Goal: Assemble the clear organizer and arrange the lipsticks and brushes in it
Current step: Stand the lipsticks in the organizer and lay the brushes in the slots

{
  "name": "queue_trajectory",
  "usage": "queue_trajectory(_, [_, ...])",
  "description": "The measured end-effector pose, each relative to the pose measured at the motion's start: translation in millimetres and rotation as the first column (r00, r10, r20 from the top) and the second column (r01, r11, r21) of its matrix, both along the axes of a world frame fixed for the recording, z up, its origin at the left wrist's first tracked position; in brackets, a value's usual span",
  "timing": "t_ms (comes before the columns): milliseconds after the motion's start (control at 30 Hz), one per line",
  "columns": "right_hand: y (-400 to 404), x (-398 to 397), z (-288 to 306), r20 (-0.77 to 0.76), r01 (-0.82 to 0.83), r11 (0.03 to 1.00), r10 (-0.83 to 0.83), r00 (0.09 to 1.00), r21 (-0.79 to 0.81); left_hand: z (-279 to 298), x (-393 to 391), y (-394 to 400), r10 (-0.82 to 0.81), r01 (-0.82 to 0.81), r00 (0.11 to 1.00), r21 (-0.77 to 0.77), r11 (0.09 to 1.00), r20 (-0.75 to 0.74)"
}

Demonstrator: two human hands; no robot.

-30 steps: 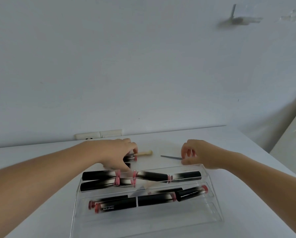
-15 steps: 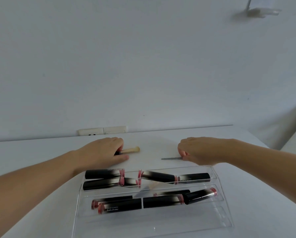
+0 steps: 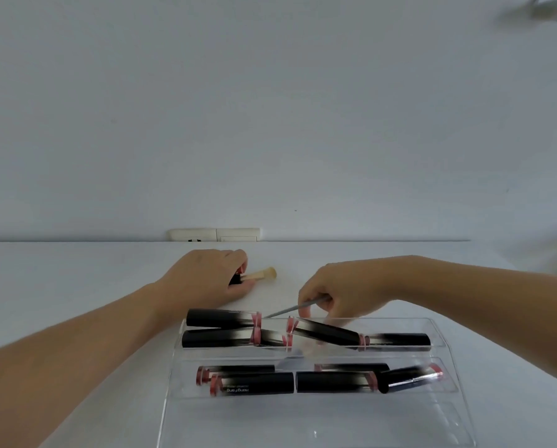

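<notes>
Right hand (image 3: pixel 345 286), lifted thin brush (image 3: pixel 295 309) over organizer (image 3: pixel 445 345)

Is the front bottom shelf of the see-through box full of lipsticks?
No, the front tier of the clear plastic organizer holds nothing; the black lipsticks lie in the two tiers behind.

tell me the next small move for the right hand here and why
Probably lower the thin grey brush into the clear organizer. The right hand pinches it just above the back row of lipsticks, tip pointing left, while the front tier looks bare. The left hand holds the wooden-handled brush on the table.
</notes>
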State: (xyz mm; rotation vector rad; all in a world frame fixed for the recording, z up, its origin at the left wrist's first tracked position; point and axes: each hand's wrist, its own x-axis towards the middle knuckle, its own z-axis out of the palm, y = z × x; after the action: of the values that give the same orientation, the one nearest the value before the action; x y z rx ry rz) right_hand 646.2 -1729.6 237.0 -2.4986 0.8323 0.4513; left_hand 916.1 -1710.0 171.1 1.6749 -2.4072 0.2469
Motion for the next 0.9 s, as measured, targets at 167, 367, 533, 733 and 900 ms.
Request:
queue_trajectory(167, [5.4,10.8,-1.7,-0.079,-0.04,0.996,0.034,0.996,-0.074,-4.8,14.4,-2.9,0.013,-0.011,0.999,0.041,0.999,-0.045])
queue_trajectory(367, [-11.2,-22.8,22.4,-0.132,0.11,0.972,-0.139,0.981,-0.21,6.3,32.0,9.2,0.063,-0.059,0.993,0.044,0.997,-0.103])
queue_trajectory(533, [8.1,-66.8,41.8,0.178,0.362,0.9,-0.326,0.928,-0.242,10.9,40.0,30.2,0.122,-0.12,0.989,0.034,0.992,-0.088])
queue_trajectory(733, [77.4,-85.3,52.3,0.542,0.475,0.848,-0.291,0.788,-0.234,37.6,53.7,66.7,0.226,-0.316,0.809,-0.078,0.945,-0.543])
queue_trajectory(900, [115.7,-73.4,30.1,0.552,0.45,0.838,-0.227,0.802,-0.31,75.8,24.0,121.7,-0.163,-0.209,0.77,-0.484,0.85,-0.617])
